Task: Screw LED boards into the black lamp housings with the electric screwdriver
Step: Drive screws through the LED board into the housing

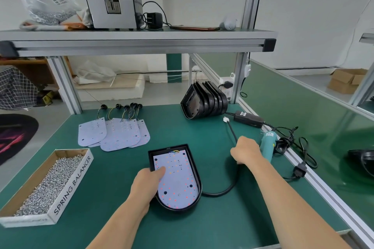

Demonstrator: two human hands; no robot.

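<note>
While left hand (147,182) grips lamp housing (194,160) rim at table centre, thumb on seated LED board (178,178), right hand (245,152) is at electric screwdriver (267,143), which lies lengthwise away on its right; fingers curled, grip unclear.

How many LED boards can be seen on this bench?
5 at least: one board seated in the black housing that the left hand holds, four loose boards fanned and overlapping farther back on the mat; more may hide underneath.
</note>
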